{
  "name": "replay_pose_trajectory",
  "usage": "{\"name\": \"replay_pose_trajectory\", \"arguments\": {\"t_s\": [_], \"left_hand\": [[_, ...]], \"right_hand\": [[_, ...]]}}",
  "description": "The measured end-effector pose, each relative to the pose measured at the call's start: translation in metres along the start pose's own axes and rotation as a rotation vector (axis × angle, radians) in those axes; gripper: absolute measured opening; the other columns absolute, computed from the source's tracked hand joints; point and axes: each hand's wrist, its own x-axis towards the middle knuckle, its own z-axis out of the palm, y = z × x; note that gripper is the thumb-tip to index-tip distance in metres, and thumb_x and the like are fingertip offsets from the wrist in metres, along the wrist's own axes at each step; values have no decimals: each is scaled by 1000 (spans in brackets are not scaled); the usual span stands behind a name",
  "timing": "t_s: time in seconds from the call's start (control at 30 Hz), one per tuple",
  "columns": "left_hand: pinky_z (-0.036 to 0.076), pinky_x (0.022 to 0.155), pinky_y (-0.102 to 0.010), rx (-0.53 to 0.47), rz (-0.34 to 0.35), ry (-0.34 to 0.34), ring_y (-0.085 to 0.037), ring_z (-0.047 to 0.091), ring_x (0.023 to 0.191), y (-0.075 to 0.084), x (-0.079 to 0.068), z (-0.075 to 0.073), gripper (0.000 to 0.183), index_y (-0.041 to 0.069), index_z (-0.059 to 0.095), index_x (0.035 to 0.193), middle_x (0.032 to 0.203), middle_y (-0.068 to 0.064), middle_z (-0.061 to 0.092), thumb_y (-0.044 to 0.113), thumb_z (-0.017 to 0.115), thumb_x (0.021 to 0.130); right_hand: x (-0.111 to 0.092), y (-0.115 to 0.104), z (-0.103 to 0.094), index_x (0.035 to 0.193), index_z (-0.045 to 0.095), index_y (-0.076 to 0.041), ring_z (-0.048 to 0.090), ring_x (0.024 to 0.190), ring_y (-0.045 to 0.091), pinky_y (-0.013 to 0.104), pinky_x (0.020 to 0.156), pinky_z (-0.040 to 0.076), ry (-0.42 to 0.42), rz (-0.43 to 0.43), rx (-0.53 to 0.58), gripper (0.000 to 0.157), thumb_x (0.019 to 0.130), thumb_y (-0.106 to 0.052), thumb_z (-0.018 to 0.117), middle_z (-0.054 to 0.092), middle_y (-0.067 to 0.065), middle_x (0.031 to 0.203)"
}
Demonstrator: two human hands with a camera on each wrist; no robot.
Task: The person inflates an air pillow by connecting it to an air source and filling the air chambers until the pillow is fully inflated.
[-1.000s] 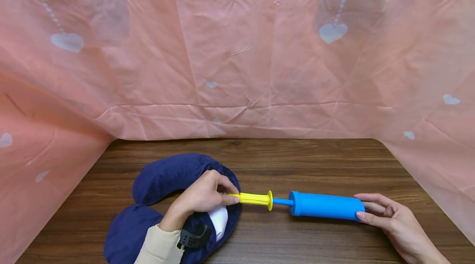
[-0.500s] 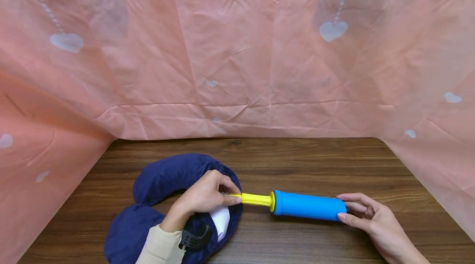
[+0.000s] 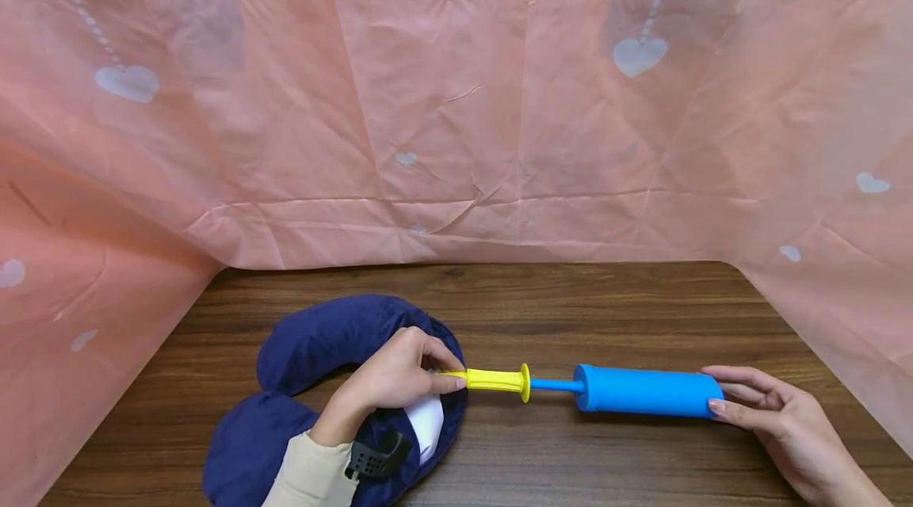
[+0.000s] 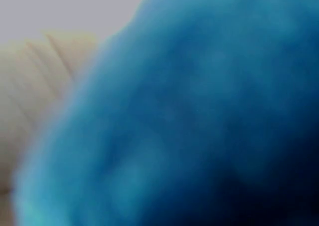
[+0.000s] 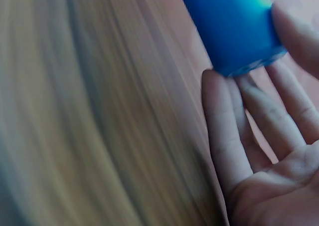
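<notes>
1. Head view: the pink curtain [image 3: 428,111] hangs beyond the navy pillow [image 3: 331,333], patterned with pale hearts.
2. The wood-grained desk [image 3: 606,301] spreads beneath the pillow.
3. The pillow itself lies curved, its gap facing left; only blurred blue shows at the left wrist.
4. The blue barrel [image 3: 645,391] of a hand pump lies to the right of the pillow, apart from it.
5. The right hand [image 3: 788,416] is farthest right of the pillow, its grip pinching the barrel's end between thumb and fingertips.
6. The left hand [image 3: 395,372] is over the pillow's right part, its grip pinching the narrow end of the yellow piece [image 3: 495,380].
7. That piece juts rightward from the pillow's edge; whether its tip enters a valve is hidden.
8. The thin blue rod [image 3: 556,385], right of the pillow, shows between yellow piece and barrel. The step appears to be pumping, at the extended part of a stroke; the next move probably calls for bracing the yellow piece and pushing the barrel toward the pillow.
</notes>
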Motion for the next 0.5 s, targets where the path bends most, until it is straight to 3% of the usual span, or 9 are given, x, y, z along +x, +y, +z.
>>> {"name": "replay_pose_trajectory", "arguments": {"t_s": [0.2, 0.33, 0.5], "left_hand": [[48, 69, -23, -5, -2, 2, -8, 64, 81, -1, 0, -2, 4, 18, 88, 95, 98, 5, 81, 17, 85, 92], [48, 69, -23, -10, -4, 0, -8, 63, 81, -1, 0, -2, 4, 18, 88, 95, 97, 5, 81, 17, 85, 92], [48, 69, -23, -13, -2, -1, -8, 63, 81, -1, 0, -3, 4, 18, 88, 94, 97, 5, 81, 17, 85, 92]], "right_hand": [[-2, 11, -37, 133, 76, -23, 72, 110, 3, 21, 86, 59, -54, -113, 189, 54, 106, 15, 47, 77, -14, 126], [-2, 16, -52, 139, 73, -16, 68, 120, -1, 20, 90, 58, -139, -183, 213, 57, 106, 18, 40, 74, -14, 136], [-1, 16, -60, 143, 70, -13, 65, 124, -3, 19, 92, 57, -217, -211, 211, 58, 107, 18, 37, 72, -13, 140]]}}
